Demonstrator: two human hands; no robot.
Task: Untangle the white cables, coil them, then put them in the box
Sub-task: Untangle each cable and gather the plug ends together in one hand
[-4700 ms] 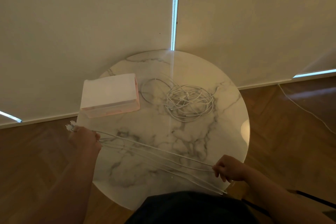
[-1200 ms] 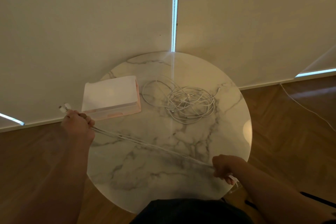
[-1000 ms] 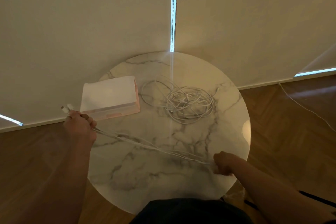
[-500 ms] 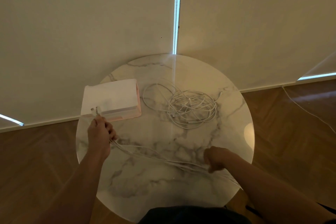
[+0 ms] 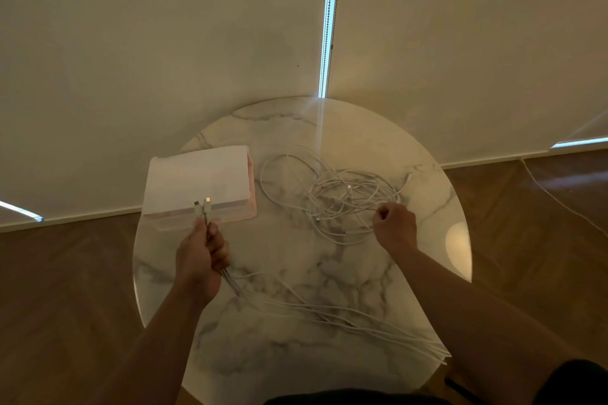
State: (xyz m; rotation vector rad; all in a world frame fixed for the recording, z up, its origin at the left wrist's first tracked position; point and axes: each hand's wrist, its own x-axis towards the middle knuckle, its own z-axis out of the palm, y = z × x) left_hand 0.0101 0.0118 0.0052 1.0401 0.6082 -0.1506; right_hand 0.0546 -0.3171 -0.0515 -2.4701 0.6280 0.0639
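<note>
Plainly left hand (image 5: 200,256) grips cable ends (image 5: 202,208); right hand (image 5: 396,228) pinches tangle (image 5: 342,200).

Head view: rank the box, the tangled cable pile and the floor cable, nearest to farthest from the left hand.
1. box, just beyond the left hand.
2. tangled cable pile, mid-table, to its right.
3. floor cable, far right, off the table.

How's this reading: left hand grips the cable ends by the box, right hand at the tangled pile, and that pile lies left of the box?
One thing is off: in the head view the tangled pile lies right of the box, not left. The left hand does grip the cable ends by the box; the right hand is at the pile.
</note>
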